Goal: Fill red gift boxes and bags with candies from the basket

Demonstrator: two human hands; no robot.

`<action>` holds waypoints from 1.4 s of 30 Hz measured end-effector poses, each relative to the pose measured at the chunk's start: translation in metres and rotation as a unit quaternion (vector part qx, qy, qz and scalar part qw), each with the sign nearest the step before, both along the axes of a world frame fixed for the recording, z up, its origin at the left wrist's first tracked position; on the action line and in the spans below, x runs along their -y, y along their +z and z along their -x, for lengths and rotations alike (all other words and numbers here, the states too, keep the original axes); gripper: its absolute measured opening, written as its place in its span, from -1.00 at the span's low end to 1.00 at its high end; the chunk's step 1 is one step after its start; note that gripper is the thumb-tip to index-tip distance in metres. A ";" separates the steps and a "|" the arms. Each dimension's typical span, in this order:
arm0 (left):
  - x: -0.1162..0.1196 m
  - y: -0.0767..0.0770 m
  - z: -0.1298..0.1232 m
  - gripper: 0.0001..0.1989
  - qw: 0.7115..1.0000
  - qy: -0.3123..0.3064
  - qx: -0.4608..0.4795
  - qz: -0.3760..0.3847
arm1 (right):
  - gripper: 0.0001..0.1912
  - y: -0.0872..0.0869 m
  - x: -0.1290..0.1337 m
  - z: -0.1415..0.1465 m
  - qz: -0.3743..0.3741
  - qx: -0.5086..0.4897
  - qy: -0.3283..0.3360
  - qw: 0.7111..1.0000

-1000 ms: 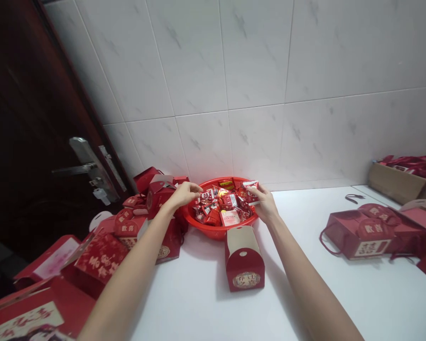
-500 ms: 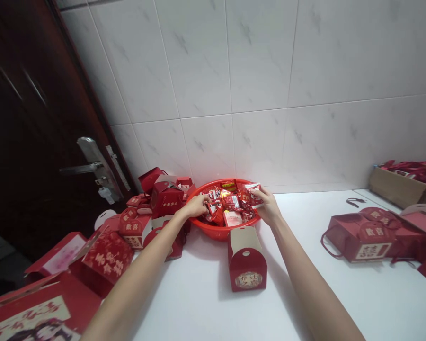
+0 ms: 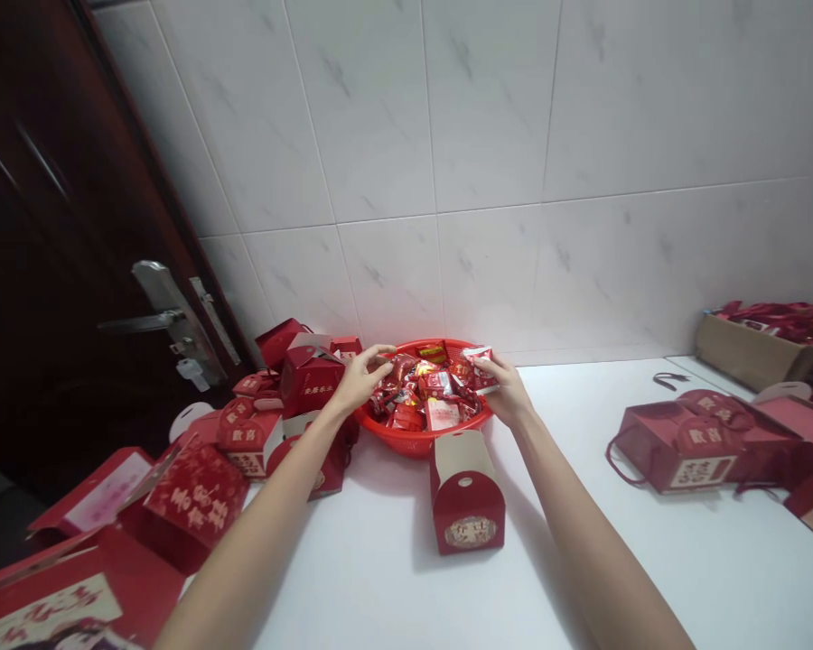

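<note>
A red plastic basket (image 3: 406,442) full of wrapped candies (image 3: 435,384) stands against the tiled wall. My left hand (image 3: 362,377) is over its left rim, fingers apart and thumb beside the wrappers, with nothing seen in its grasp. At the right rim my right hand (image 3: 505,388) pinches a red-and-white candy packet (image 3: 478,357) between thumb and fingers. Just in front of the basket sits an upright red gift box (image 3: 469,506) with a rounded front and a pale curved top.
Several red gift boxes (image 3: 315,379) are piled on the left beside a dark door (image 3: 54,226). More red boxes (image 3: 684,442) lie on the right of the white table (image 3: 366,578). Behind them are a cardboard carton (image 3: 752,352) and a dark strap (image 3: 669,380).
My left hand has lifted and drawn back from among the candies to the basket's left rim, its fingers opening. My right hand keeps the packet. The view has shifted slightly.
</note>
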State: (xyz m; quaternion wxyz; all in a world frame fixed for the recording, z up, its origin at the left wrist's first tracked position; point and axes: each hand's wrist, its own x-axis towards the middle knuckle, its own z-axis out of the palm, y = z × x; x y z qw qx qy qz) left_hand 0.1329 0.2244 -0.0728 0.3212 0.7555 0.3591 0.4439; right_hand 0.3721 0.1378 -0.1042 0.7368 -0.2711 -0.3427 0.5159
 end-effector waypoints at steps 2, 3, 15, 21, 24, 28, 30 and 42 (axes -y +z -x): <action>0.006 -0.001 -0.005 -0.57 0.999 -0.019 0.023 0.042 | -0.72 0.000 0.000 -0.001 -0.002 -0.003 0.009 1.000; 0.009 -0.002 -0.008 -0.58 0.996 -0.031 0.043 0.077 | -0.73 0.001 0.000 -0.001 -0.003 -0.007 0.016 1.000; 0.048 -0.008 -0.047 -0.49 0.941 -0.100 0.257 0.199 | -0.70 0.013 0.009 0.020 -0.008 -0.002 0.138 0.990; 0.053 -0.008 -0.062 -0.49 0.945 -0.044 0.273 0.177 | -0.74 0.022 0.016 0.025 -0.028 0.042 0.137 0.989; 0.055 -0.009 -0.065 -0.49 0.952 -0.003 0.272 0.143 | -0.75 0.026 0.019 0.027 -0.028 0.062 0.122 0.990; 0.056 -0.008 -0.064 -0.52 0.953 -0.006 0.276 0.129 | -0.75 0.034 0.025 0.027 -0.021 0.085 0.127 0.988; 0.056 -0.006 -0.062 -0.50 0.954 -0.010 0.270 0.132 | -0.75 0.037 0.029 0.025 -0.018 0.105 0.132 0.986; 0.060 -0.002 -0.047 -0.56 0.977 0.044 0.206 -0.043 | -0.66 0.047 0.035 0.018 -0.020 0.102 0.035 0.994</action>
